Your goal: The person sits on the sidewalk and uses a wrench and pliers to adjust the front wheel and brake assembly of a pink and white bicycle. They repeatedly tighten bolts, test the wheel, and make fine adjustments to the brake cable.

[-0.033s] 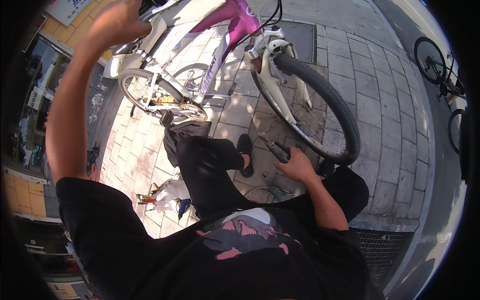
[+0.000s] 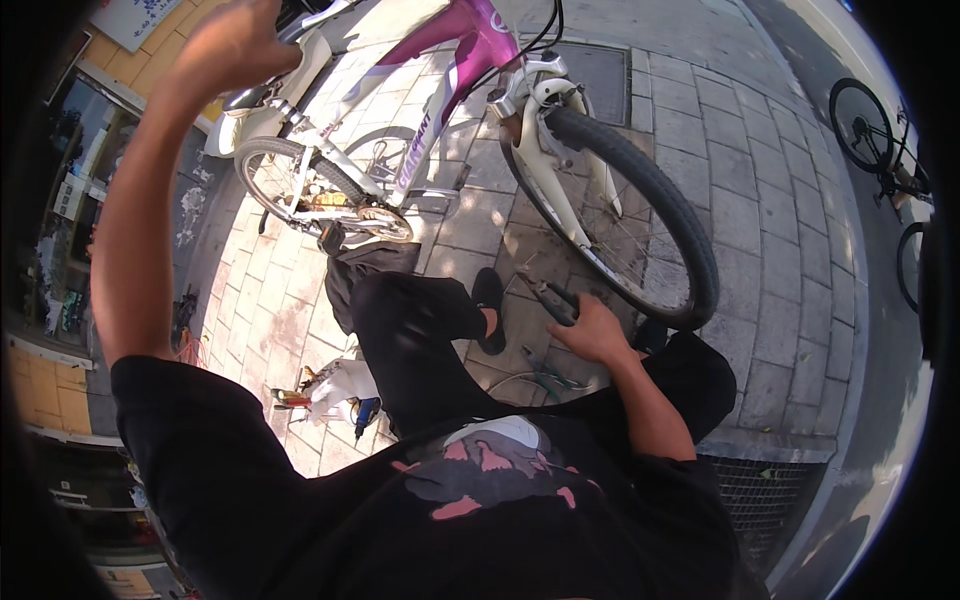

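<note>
A purple-and-white bicycle (image 2: 427, 153) stands in front of me. My left hand (image 2: 243, 45) is raised at the top left beside its saddle and handlebar, fingers curled, holding something I cannot make out. My right hand (image 2: 590, 325) grips a dark-handled pliers-like tool (image 2: 553, 300) beside the lower rim of the front wheel (image 2: 685, 240). Below that hand, teal-handled pliers (image 2: 558, 378) and a cable lie on the paving between my legs. Dark cloth (image 2: 350, 270) lies near the pedal, by my bent left knee.
A white bag (image 2: 340, 392) with assorted hand tools sits at lower left. Storefronts (image 2: 70, 200) line the left side. A metal cover (image 2: 600, 75) lies behind the bicycle. At right are a road, a kerb and dark bicycles (image 2: 862, 125). A grate (image 2: 760, 500) is at lower right.
</note>
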{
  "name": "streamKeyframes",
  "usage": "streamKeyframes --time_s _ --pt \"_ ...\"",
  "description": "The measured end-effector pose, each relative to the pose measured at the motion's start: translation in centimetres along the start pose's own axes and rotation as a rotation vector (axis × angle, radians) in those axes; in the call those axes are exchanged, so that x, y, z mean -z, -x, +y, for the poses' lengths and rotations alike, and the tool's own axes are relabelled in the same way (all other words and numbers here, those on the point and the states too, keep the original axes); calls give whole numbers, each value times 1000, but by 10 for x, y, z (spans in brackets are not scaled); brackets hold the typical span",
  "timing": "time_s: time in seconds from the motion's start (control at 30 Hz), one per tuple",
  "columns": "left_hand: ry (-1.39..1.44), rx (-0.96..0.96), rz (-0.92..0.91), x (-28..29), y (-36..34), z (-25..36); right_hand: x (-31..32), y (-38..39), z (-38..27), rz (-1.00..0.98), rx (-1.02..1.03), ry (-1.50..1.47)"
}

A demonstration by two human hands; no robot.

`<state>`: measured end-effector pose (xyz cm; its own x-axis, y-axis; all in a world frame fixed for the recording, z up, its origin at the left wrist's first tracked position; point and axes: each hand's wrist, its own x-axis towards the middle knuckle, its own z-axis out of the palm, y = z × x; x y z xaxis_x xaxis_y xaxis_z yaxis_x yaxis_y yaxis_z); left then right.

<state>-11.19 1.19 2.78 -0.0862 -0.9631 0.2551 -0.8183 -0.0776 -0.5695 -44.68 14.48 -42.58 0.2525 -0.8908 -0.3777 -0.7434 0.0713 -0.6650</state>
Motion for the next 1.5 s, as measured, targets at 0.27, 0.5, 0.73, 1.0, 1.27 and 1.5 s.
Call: streamKeyframes --time_s 0.27,0.5,0.73,1.0,1.27,1.5 --pt "125 -12 89 -20 3 -8 2 1 -4 -40 -24 5" --pt "61 -41 70 -19 -7 -19 5 0 -4 -65 -36 20" --pt "120 -4 -24 -9 -1 -6 6 2 -4 -66 -28 41" --pt "114 -24 5 -12 -1 -5 7 2 -3 -64 -29 27" --pt "153 -30 0 -19 -9 -19 7 3 -1 -52 -21 36" --pt "188 -76 63 -23 -1 -16 1 0 -1 -34 2 57"
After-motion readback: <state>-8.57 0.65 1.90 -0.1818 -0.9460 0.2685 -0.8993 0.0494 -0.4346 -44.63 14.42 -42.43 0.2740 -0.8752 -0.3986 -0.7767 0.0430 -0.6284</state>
